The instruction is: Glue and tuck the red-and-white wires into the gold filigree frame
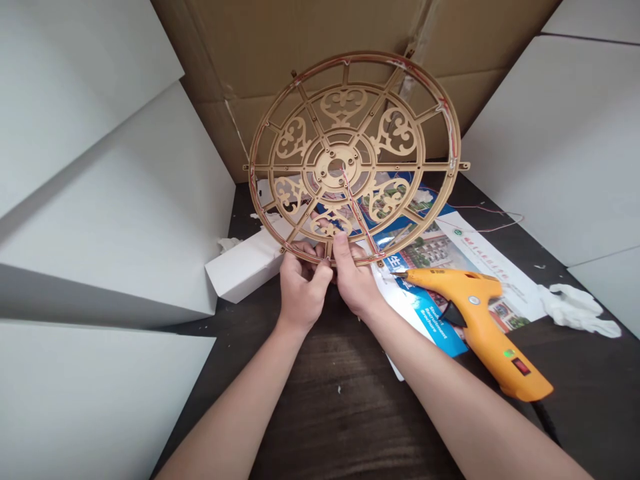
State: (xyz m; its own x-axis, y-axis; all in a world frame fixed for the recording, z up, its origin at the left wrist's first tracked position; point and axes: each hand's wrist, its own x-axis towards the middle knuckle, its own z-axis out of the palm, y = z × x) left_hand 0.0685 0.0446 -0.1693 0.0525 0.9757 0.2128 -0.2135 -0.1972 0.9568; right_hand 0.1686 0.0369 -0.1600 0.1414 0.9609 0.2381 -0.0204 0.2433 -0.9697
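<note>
A round gold openwork frame point(345, 148), with spokes and scroll ornaments, is held tilted up in front of me. Thin red and white wires point(356, 212) run from its hub down a spoke and along parts of the rim. My left hand point(304, 283) pinches the bottom of the rim, fingers curled behind it. Just beside it, my right hand point(353, 277) grips the same lower edge, thumb pressed on the front. Most fingertips are hidden by the rim. To the right lies a yellow glue gun point(475, 313), its nozzle near the rim's bottom.
Under the glue gun are printed brochures point(500, 267). Crumpled white tissue point(580, 310) lies at the right, and a long white box point(250, 263) behind my left hand. White panels point(100, 193) flank the dark table point(320, 413); cardboard point(225, 60) stands behind.
</note>
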